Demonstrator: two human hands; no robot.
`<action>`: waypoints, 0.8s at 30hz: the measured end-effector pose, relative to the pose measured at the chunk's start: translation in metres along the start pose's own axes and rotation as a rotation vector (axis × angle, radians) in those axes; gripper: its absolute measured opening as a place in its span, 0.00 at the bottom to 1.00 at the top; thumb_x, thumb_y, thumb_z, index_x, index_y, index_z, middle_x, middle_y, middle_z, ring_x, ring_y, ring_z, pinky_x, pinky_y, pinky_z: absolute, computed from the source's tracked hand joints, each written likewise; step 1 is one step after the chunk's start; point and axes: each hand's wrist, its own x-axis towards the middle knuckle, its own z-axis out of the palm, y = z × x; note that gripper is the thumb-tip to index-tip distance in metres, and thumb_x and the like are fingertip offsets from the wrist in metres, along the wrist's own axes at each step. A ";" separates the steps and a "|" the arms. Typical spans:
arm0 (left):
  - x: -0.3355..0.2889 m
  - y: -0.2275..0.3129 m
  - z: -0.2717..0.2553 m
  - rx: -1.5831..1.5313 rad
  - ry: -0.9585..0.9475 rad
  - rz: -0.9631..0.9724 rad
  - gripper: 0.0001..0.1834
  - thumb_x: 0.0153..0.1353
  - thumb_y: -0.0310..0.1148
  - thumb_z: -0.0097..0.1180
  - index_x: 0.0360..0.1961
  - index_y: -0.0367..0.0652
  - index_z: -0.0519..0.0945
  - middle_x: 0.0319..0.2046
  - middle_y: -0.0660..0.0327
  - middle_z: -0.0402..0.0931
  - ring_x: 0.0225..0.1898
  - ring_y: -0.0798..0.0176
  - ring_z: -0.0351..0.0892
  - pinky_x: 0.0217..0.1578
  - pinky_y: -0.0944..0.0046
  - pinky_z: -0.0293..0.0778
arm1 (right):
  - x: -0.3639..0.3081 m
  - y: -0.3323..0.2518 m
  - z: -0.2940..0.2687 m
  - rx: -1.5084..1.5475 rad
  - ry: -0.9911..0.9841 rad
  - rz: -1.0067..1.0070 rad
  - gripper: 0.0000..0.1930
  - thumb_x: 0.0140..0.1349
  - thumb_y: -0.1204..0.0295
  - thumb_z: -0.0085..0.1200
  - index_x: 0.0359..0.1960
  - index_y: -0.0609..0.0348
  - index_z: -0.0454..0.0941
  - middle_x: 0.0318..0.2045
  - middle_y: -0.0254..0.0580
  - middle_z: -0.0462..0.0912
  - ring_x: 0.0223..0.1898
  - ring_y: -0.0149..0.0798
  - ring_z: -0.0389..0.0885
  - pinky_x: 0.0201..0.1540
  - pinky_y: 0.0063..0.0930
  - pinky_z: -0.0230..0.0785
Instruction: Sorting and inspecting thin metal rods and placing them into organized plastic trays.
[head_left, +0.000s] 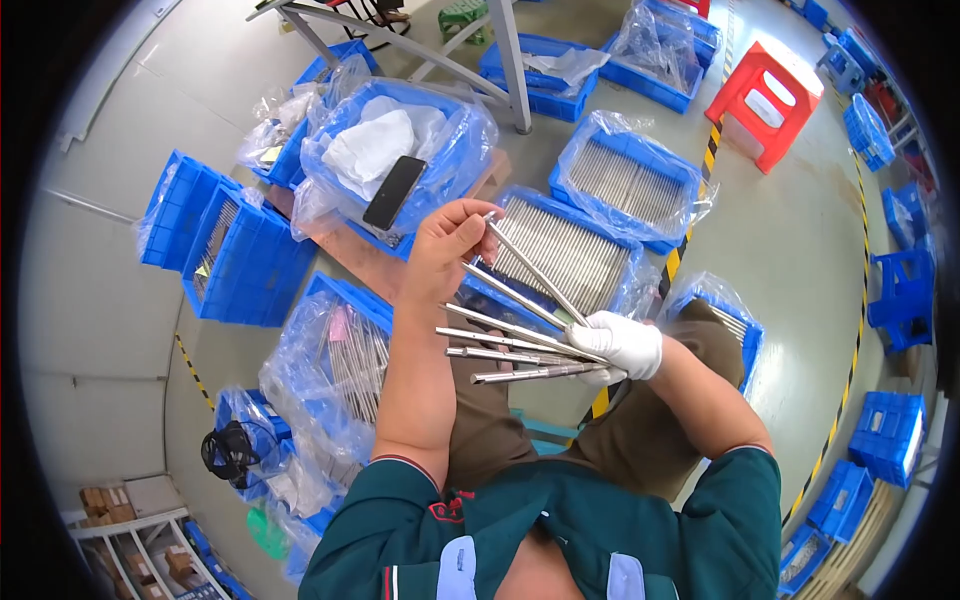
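Observation:
A fan of several slim metal rods (pixel 520 343) is gripped at one end by my right hand (pixel 622 345), which wears a white glove. Their free ends spread toward the left, above my lap. My bare left hand (pixel 452 240) pinches the upper end of one rod (pixel 535 268), whose lower end reaches the gloved fingers. Just beyond the hands, a blue crate (pixel 640 275) lined with clear plastic holds rows of similar rods. Part of that crate's near side is hidden behind the rods and my left hand.
Another lined crate of rods (pixel 625 180) stands farther back. A dark phone (pixel 395 192) lies on a plastic-covered blue crate (pixel 455 120) at the left. More rods fill a crate (pixel 355 360) beside my left forearm. A red stool (pixel 768 105) stands far right, past striped floor tape (pixel 711 150).

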 end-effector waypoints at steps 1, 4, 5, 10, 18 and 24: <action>-0.001 0.002 0.000 0.003 -0.041 -0.036 0.14 0.58 0.33 0.56 0.42 0.34 0.77 0.23 0.62 0.75 0.25 0.71 0.73 0.28 0.74 0.69 | 0.001 0.000 -0.002 0.008 -0.025 -0.003 0.23 0.61 0.48 0.48 0.25 0.57 0.74 0.12 0.30 0.67 0.11 0.22 0.60 0.13 0.16 0.48; -0.011 0.003 0.013 0.127 -0.116 -0.263 0.16 0.52 0.31 0.61 0.42 0.35 0.78 0.26 0.60 0.77 0.27 0.71 0.74 0.31 0.74 0.70 | 0.002 0.000 0.002 0.020 -0.049 -0.023 0.22 0.60 0.48 0.49 0.27 0.56 0.75 0.13 0.29 0.68 0.12 0.22 0.61 0.13 0.16 0.49; -0.011 -0.006 0.017 0.100 -0.197 -0.263 0.19 0.51 0.33 0.63 0.42 0.34 0.77 0.28 0.60 0.77 0.28 0.70 0.75 0.31 0.73 0.71 | 0.001 -0.001 0.005 -0.001 -0.050 -0.037 0.22 0.61 0.48 0.48 0.28 0.56 0.74 0.13 0.29 0.68 0.12 0.21 0.61 0.13 0.16 0.48; -0.015 -0.001 0.018 0.275 -0.032 -0.231 0.16 0.52 0.32 0.62 0.40 0.35 0.78 0.26 0.60 0.77 0.30 0.69 0.75 0.33 0.72 0.70 | 0.000 0.003 0.004 -0.011 -0.054 -0.029 0.22 0.61 0.48 0.47 0.30 0.56 0.74 0.14 0.28 0.67 0.13 0.21 0.60 0.14 0.15 0.47; 0.006 -0.010 -0.039 -0.335 0.392 0.058 0.17 0.59 0.39 0.57 0.39 0.35 0.76 0.24 0.64 0.73 0.25 0.69 0.70 0.29 0.70 0.68 | 0.016 0.037 -0.015 0.318 -0.307 -0.106 0.27 0.61 0.46 0.46 0.39 0.64 0.68 0.14 0.27 0.63 0.11 0.20 0.56 0.12 0.16 0.46; 0.017 -0.013 -0.020 -0.386 0.312 0.025 0.16 0.59 0.40 0.56 0.37 0.35 0.77 0.24 0.63 0.74 0.25 0.69 0.71 0.30 0.70 0.71 | 0.074 0.088 -0.051 0.700 -0.065 0.056 0.07 0.62 0.66 0.51 0.29 0.52 0.67 0.14 0.26 0.63 0.11 0.23 0.57 0.13 0.19 0.49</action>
